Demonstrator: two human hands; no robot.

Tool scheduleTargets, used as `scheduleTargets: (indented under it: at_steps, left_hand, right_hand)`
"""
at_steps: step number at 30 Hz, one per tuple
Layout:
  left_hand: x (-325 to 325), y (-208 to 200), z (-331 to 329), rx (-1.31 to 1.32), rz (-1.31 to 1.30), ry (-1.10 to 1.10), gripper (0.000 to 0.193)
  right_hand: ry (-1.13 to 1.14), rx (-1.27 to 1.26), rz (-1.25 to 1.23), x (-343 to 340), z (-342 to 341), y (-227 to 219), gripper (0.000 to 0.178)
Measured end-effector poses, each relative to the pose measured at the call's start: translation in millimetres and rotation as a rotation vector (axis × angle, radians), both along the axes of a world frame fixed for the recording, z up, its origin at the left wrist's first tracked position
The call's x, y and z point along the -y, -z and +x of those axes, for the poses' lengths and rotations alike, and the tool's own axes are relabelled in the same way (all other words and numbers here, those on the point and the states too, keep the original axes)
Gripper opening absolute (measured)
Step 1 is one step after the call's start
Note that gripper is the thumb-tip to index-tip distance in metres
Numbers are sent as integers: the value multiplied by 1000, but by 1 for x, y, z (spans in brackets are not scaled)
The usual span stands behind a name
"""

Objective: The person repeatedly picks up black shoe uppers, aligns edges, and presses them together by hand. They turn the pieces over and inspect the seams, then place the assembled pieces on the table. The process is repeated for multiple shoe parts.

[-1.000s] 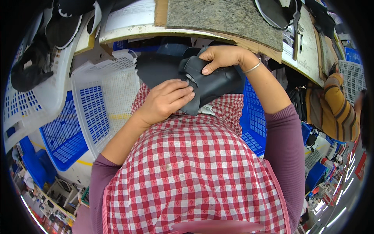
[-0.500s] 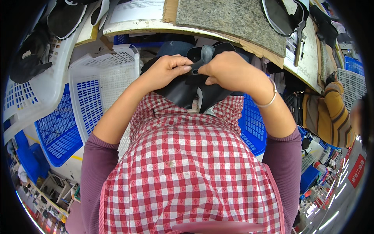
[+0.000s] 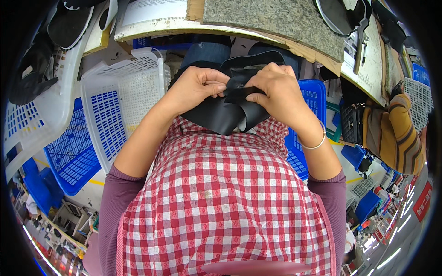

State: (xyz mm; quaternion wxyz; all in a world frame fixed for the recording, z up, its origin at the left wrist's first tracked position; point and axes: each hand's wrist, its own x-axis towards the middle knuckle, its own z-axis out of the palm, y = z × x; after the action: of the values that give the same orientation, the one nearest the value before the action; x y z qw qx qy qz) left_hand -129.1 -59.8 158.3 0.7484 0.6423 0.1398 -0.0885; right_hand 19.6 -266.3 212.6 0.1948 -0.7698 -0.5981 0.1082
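Note:
Black leather-like shoe upper pieces (image 3: 212, 115) lie over my lap at the top of the checked apron. My left hand (image 3: 197, 88) pinches the black material near its middle, thumb against bent fingers. From the other side my right hand (image 3: 276, 89) grips a narrow black strap (image 3: 237, 94) of the same piece between thumb and fingers. The lower part of the piece hangs in smooth panels, and a pale lining edge shows at its right. Another black part stands up behind my hands. The exact spot under the fingertips is partly hidden.
A worktable with a grey stone slab (image 3: 271, 27) spans the far side. Scissors-like tool (image 3: 360, 50) and shoe parts lie on it. White basket (image 3: 124, 92) and blue basket (image 3: 73, 147) stand at left; a blue basket (image 3: 313, 99) is at right, near a black quilted bag (image 3: 353, 124).
My right hand has turned and shifted slightly right, now holding the strap lower. The greyish folded tip between my hands is no longer raised, and the black panels have shifted.

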Motion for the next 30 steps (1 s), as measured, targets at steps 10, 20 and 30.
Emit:
scheduleTargets:
  at_steps: [10, 20, 30]
  left_hand:
    - [19, -8, -15, -22, -77, -237, 19]
    - [20, -9, -17, -25, -23, -223, 19]
    - [19, -8, -21, -21, -16, -217, 22]
  right_hand:
    - [89, -139, -79, -6, 4, -5, 26]
    - [71, -171, -60, -11, 9, 5, 25]
    - [65, -131, -44, -14, 6, 7, 26]
